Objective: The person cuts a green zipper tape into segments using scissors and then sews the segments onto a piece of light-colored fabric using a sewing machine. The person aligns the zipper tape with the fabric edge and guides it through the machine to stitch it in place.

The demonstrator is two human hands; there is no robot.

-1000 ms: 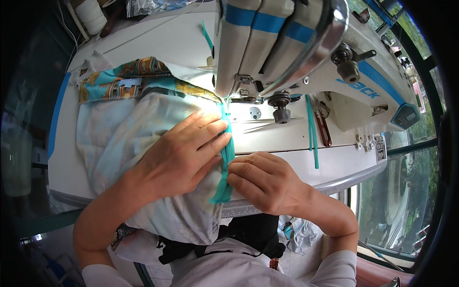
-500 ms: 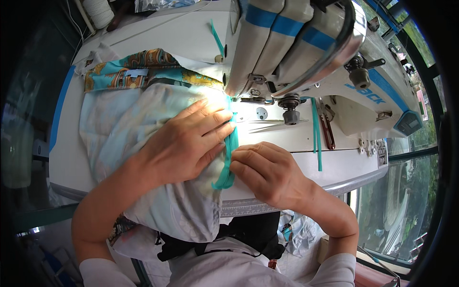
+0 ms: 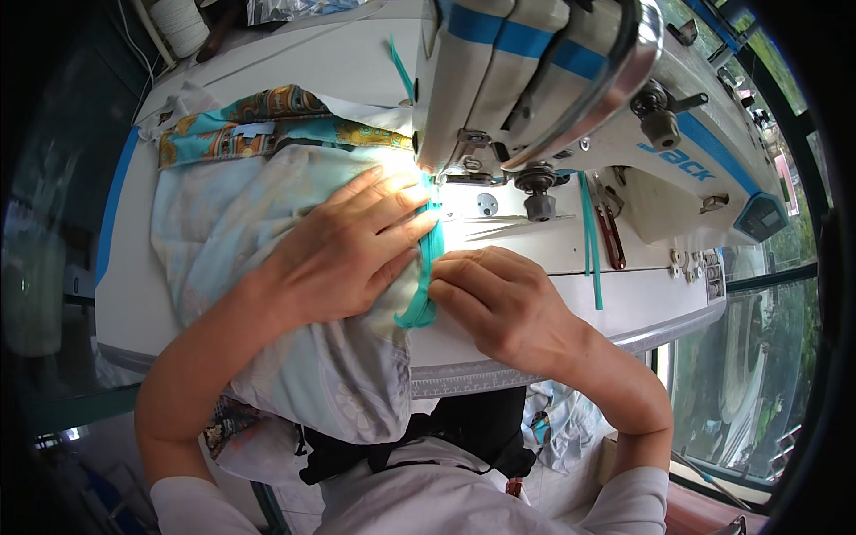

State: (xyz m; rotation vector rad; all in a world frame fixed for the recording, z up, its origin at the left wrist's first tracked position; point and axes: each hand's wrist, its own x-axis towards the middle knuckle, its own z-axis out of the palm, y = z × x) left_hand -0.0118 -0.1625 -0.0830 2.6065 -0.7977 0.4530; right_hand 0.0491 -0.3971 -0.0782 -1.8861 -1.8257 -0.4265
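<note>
Pale, wrong-side-up printed fabric [image 3: 223, 214] lies across the sewing table, its near end draped over the front edge. A teal zipper [image 3: 433, 241] runs along the fabric's right edge up to the needle area of the sewing machine [image 3: 464, 80]. My left hand [image 3: 357, 236] rests flat on the fabric, fingers stretched out, their tips at the zipper just short of the presser foot. Closer to me, my right hand [image 3: 495, 299] pinches the zipper's right edge between thumb and fingers. The zipper's near end curls loose below that pinch. Glare from the lamp washes out the stitching spot.
To the right, teal strips [image 3: 590, 241] lie beside dark-red-handled snips [image 3: 611, 236]. Several bobbins [image 3: 687, 265] sit at the table's right end. A thread cone [image 3: 181, 27] stands at the back left. More printed fabric [image 3: 562, 423] hangs below the table.
The zipper and fabric have slid a little away from me, toward the needle. My right hand has moved forward with them; my left hand stays flat on the cloth.
</note>
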